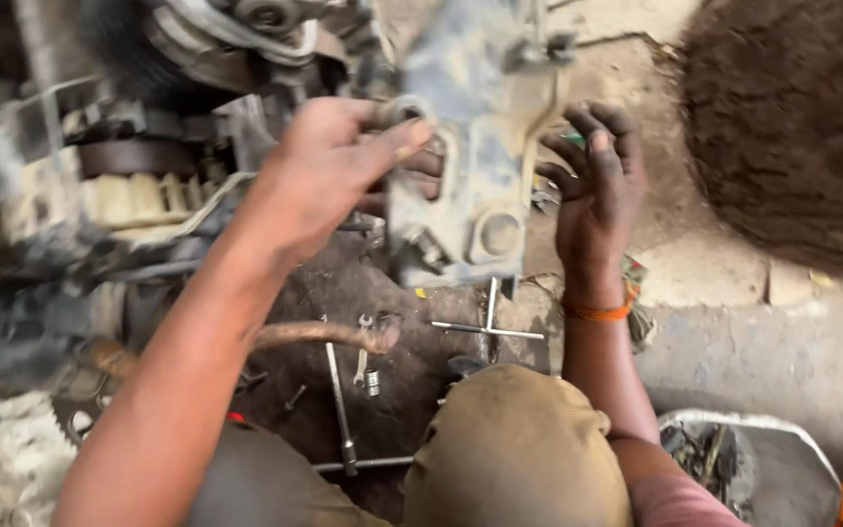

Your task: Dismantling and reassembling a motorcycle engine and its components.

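Left hand (329,171): fingers clamped on grey metal casing (475,146), held above floor
Right hand (597,181): fingers spread, palm against casing's edge
Floor (782,351): dusty concrete, oil-stained; cross wrench (488,327), spanner (362,353) lying below casing

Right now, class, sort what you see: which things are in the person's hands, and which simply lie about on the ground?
In hand:
left hand
right hand
grey metal casing

Lying about:
T-handle wrench
small spanner
long socket wrench
metal basin
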